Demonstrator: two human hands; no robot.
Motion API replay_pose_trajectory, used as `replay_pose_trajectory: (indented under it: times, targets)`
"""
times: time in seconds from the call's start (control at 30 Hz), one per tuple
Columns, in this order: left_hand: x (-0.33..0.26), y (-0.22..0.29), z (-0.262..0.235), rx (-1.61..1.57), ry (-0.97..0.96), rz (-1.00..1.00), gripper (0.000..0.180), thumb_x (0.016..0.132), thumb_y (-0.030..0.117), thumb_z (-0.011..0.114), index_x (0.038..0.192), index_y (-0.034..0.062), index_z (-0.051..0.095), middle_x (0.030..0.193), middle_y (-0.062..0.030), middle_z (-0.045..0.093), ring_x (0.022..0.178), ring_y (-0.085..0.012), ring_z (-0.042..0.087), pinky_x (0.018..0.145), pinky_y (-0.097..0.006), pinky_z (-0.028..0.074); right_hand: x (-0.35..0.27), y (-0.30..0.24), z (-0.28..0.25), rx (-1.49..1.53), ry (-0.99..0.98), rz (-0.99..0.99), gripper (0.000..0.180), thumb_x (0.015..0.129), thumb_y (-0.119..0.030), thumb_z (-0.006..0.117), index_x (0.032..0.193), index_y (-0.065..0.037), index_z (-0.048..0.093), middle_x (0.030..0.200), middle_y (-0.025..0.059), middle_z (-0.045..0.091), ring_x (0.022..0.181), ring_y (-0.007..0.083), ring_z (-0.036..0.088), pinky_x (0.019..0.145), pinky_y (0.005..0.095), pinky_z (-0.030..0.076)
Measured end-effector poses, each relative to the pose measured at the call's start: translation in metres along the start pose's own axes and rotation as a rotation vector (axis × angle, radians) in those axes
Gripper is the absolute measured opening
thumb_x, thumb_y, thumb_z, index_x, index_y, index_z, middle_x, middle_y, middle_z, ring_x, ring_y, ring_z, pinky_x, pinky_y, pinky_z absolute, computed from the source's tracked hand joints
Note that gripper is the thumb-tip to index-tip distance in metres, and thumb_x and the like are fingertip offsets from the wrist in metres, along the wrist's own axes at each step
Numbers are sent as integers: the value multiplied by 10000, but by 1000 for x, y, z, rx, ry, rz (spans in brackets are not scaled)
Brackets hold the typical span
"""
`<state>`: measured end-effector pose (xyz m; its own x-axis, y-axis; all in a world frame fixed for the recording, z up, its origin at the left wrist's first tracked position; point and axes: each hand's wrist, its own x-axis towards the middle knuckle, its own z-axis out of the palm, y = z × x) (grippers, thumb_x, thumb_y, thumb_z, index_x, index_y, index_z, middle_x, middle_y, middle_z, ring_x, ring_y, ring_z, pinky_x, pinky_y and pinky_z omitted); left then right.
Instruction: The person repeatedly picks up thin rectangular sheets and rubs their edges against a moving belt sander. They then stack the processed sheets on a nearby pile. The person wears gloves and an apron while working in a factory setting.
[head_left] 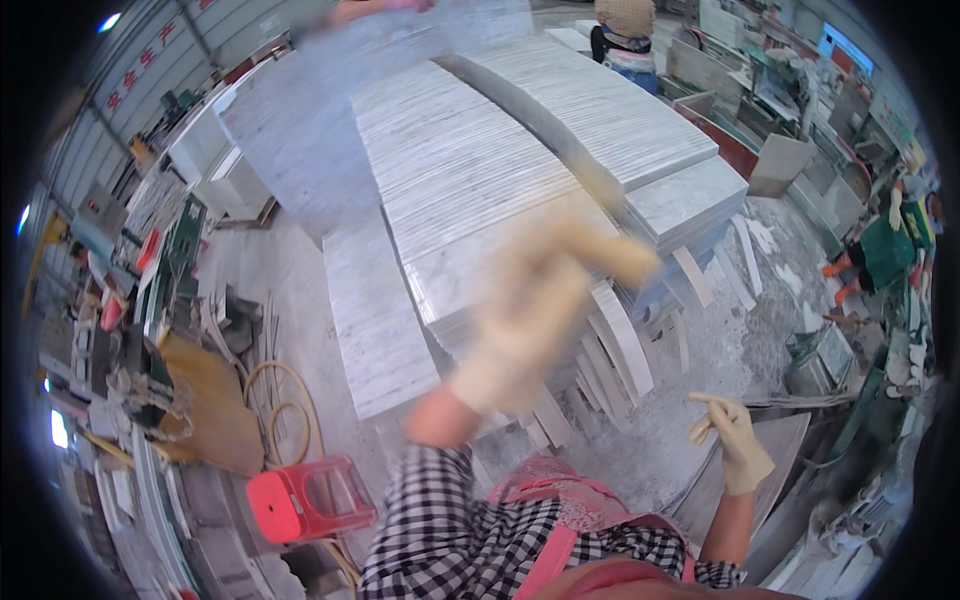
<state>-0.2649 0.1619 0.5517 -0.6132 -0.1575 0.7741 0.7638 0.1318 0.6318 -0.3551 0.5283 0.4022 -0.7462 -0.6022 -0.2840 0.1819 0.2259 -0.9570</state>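
Observation:
My left hand, in a cream glove, is smeared by motion over the near end of a stack of pale grey-white stone strips. Its fingers are too blurred to read, and whether it touches the stone I cannot tell. Lower on the right, my right hand, gloved alike, hangs by my side with its fingers loosely bent and apart, holding nothing. A second stack of stone strips stands right of the first, a dark gap between them. Cut stone offcuts lean below the stacks' near edge.
A red plastic stool is at lower left, near a coiled yellow hose. Large grey slabs lie left of the stacks. One person is at the far side; another in a green apron is at right. Rubble covers the right floor.

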Motion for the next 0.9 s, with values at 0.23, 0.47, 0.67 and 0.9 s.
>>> replay_pose_trajectory:
  times: [0.23, 0.47, 0.67, 0.9]
  targets:
    - [-98, -120, 127, -7, -468, -172, 471, 940, 257, 595, 1353, 36, 549, 1376, -186, 561, 1331, -351, 481, 1104, -478, 372, 34, -42, 11, -304, -252, -12, 288, 958, -258, 601, 1061, -13, 710, 843, 110, 702, 770, 183, 673, 713, 290, 518]
    - [-101, -140, 164, -320, -758, -586, 507, 979, 318, 575, 1416, 69, 501, 1315, -173, 576, 1217, -304, 540, 1038, -395, 410, -16, 53, 14, -60, 199, -358, 318, 884, -178, 609, 1113, 36, 663, 1157, 153, 664, 1048, 264, 637, 884, 348, 501]
    - [-86, -147, 194, -282, -818, -590, 469, 975, 304, 563, 1386, 80, 538, 1284, -187, 586, 1201, -309, 551, 1016, -396, 427, -18, 85, -26, -111, 183, -447, 314, 981, -196, 544, 1151, 45, 649, 1203, 154, 661, 1064, 260, 643, 891, 350, 516]
    - [-83, -120, 234, -169, -682, -695, 460, 986, 303, 543, 1405, 113, 538, 1240, -153, 593, 1058, -234, 607, 926, -352, 476, -5, 24, -57, -228, -138, -487, 305, 958, -205, 576, 1144, 22, 660, 1174, 146, 677, 1029, 247, 653, 859, 358, 520]
